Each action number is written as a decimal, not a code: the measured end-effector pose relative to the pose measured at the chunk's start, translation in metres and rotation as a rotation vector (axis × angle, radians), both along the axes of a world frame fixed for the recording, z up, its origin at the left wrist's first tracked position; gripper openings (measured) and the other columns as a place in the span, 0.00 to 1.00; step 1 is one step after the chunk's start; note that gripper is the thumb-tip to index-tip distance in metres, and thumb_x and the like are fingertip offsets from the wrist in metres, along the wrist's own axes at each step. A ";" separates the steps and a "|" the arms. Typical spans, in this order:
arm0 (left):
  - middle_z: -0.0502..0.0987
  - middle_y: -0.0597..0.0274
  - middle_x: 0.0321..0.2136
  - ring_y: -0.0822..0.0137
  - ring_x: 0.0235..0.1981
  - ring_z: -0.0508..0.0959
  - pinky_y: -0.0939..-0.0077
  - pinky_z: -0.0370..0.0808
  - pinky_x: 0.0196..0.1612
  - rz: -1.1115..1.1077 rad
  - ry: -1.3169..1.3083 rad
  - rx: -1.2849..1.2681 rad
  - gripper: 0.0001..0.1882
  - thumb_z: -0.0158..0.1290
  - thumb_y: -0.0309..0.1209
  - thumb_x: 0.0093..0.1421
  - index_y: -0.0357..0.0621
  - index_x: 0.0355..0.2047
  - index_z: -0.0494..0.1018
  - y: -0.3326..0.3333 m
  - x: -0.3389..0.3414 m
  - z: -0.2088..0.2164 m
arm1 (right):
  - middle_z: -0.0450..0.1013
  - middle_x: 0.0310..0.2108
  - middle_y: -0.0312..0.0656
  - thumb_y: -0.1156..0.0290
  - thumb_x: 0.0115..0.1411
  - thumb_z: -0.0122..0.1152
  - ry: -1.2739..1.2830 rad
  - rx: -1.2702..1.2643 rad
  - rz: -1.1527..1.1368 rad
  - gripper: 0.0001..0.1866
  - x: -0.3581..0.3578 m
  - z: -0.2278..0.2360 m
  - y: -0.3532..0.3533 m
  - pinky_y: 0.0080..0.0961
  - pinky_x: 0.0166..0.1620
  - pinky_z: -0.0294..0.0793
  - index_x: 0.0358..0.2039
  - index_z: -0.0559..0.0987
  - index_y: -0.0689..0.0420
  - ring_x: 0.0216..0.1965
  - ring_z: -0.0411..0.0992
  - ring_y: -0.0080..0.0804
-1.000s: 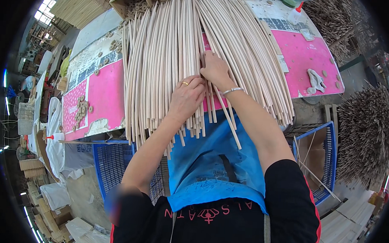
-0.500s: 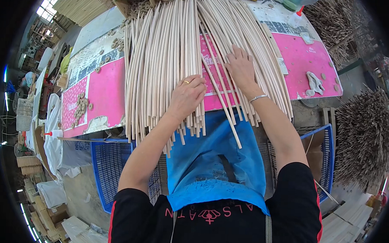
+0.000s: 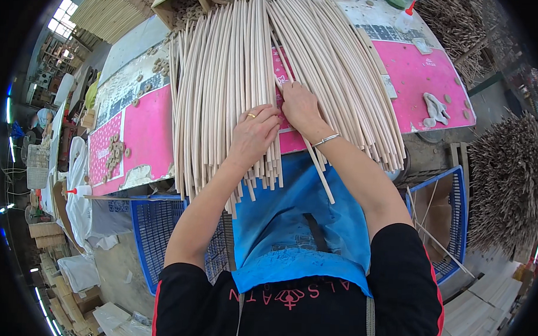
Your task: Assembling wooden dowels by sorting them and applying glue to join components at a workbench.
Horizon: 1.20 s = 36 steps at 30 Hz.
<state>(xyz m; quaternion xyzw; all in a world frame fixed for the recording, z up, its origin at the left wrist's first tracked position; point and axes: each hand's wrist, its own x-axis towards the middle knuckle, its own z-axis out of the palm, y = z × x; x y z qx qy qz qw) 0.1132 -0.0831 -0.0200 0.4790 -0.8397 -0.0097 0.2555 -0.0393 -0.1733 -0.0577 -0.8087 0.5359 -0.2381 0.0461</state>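
Long, pale wooden rods point(image 3: 219, 77) lie side by side in a wide left-hand batch, their near ends jutting past the table's front edge. My left hand point(image 3: 255, 135), with a ring on one finger, is curled over the right edge of that batch. A second batch of wooden rods point(image 3: 343, 82) fans out on the right. In the narrow gap between the two, my right hand point(image 3: 300, 110) is closed around a wooden rod; its fingertips are partly hidden. Beneath that wrist, a loose rod point(image 3: 323, 180) sticks out toward my blue apron point(image 3: 302, 228).
The table's pink covering point(image 3: 146, 134) shows on both sides. Small round wooden rings point(image 3: 115, 154) lie at left, a whitish glove point(image 3: 436, 110) at right. A red-tipped bottle point(image 3: 404, 20) stands far right. Blue crates point(image 3: 151, 241) flank me below, with stacked dark sticks point(image 3: 505, 188) farther right.
My right hand has moved left and nearer, from the right batch to the gap beside my left hand. Rods from the gap now lie closer to the right batch. My left hand has barely moved.
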 end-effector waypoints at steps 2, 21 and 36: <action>0.80 0.66 0.48 0.62 0.57 0.75 0.63 0.70 0.59 0.007 -0.013 -0.022 0.06 0.56 0.30 0.62 0.44 0.37 0.79 0.000 0.002 -0.001 | 0.75 0.38 0.53 0.77 0.56 0.58 -0.050 0.034 0.002 0.10 0.002 -0.001 0.000 0.46 0.44 0.80 0.40 0.76 0.63 0.43 0.77 0.51; 0.79 0.67 0.45 0.63 0.66 0.69 0.45 0.55 0.72 -0.157 -0.169 0.021 0.12 0.50 0.38 0.67 0.48 0.37 0.81 -0.019 0.007 -0.005 | 0.78 0.34 0.46 0.60 0.64 0.65 -0.208 0.518 -0.199 0.17 -0.133 0.036 0.245 0.39 0.37 0.76 0.45 0.78 0.59 0.34 0.79 0.41; 0.79 0.68 0.48 0.63 0.67 0.68 0.50 0.58 0.71 -0.120 -0.216 0.086 0.13 0.48 0.38 0.67 0.48 0.39 0.80 -0.019 0.011 -0.012 | 0.67 0.20 0.30 0.63 0.75 0.49 -0.916 0.996 -0.128 0.14 -0.168 0.032 0.321 0.17 0.23 0.64 0.47 0.79 0.57 0.20 0.64 0.16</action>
